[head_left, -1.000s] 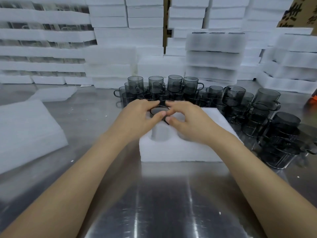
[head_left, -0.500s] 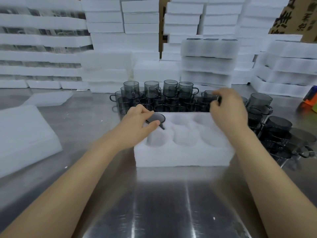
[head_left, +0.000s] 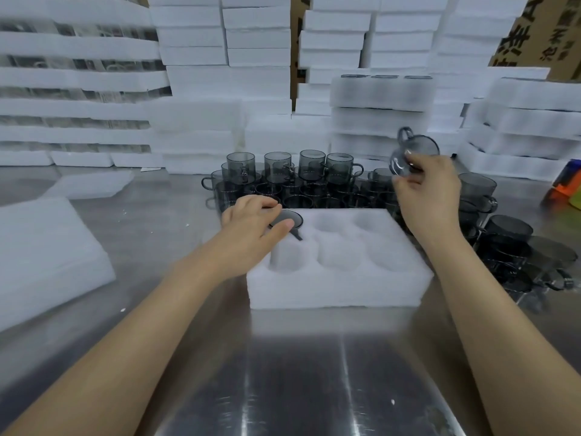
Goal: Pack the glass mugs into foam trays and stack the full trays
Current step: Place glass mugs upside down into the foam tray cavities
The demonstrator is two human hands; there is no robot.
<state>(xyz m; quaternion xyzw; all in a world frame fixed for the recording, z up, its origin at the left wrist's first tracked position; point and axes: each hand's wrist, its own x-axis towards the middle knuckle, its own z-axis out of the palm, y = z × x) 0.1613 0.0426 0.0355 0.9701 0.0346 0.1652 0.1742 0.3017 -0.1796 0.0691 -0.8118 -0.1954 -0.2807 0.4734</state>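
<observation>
A white foam tray (head_left: 336,287) with round pockets lies on the steel table in front of me. A smoky glass mug (head_left: 287,220) sits in its far left pocket, and my left hand (head_left: 248,229) holds its rim between thumb and fingers. My right hand (head_left: 424,190) grips a second glass mug (head_left: 415,151), tilted on its side, in the air above the tray's far right corner. The other pockets that I see hold nothing. A cluster of loose smoky mugs (head_left: 301,177) stands behind the tray and continues to its right (head_left: 509,234).
Stacks of foam trays (head_left: 382,96) fill the back of the table. A flat foam slab (head_left: 44,253) lies at the left. A cardboard box (head_left: 540,29) stands at the back right, and an orange and blue object (head_left: 566,184) at the right edge.
My right hand left the tray, reached to the mugs at the right and lifted one up. My left hand stayed on the mug in the far left pocket.
</observation>
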